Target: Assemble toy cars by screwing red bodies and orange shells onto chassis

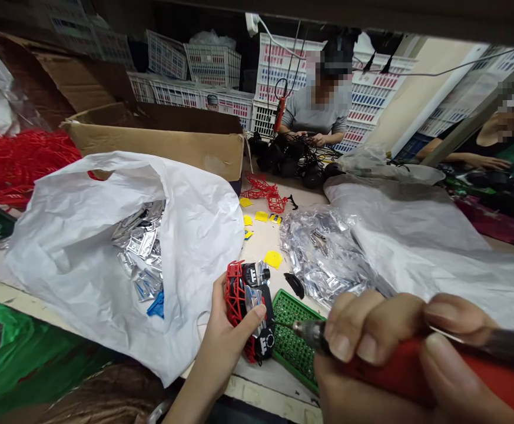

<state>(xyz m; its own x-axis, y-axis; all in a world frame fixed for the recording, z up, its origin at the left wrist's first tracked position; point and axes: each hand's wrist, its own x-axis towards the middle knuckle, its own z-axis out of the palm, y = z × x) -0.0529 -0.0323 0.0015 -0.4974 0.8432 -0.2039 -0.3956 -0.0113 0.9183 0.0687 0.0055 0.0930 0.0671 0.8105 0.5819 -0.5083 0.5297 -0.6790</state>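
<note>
My left hand (pixel 230 330) is closed around a toy car (pixel 257 294) with a red lattice frame, black body parts and a silvery piece under my thumb. In my right hand (pixel 398 347) is a red electric screwdriver (pixel 398 371), its bit pointing left at the toy car's side. Whether the tip touches the car cannot be made out. Below the bit lies a green perforated basket (pixel 292 344), partly hidden by my right hand. A small curved black part (pixel 294 285) rests just behind the basket.
A white bag (pixel 204 218) of silvery parts lies left. Clear plastic packets (pixel 327 253) with silvery pieces are piled right. Yellow pieces (pixel 273 259) and red lattice frames (pixel 265 191) lie between. Behind stands a cardboard box (pixel 159 138); a co-worker (pixel 314 112) sits across the table.
</note>
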